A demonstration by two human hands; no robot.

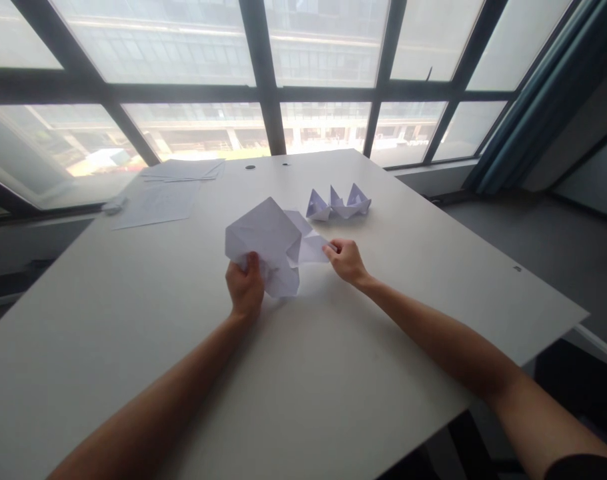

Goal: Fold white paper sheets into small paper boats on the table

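A partly folded sheet of white paper (264, 230) is held up just above the table, between my two hands. My left hand (246, 283) grips its lower left part, thumb on the near face and the other fingers behind. Pinched in my right hand (346, 259) is a pointed flap at the paper's right side. Creases and several overlapping flaps show on the paper, though its underside is hidden. Just beyond my right hand stand folded white paper boats (350, 203) with upright peaks, close together.
The white table (303, 373) reaches to the windows. Loose paper sheets (156, 203) lie at its far left, beside a small white object (114, 205). A round hole cover (250, 167) is set near the far edge. A blue curtain (538, 93) hangs at right.
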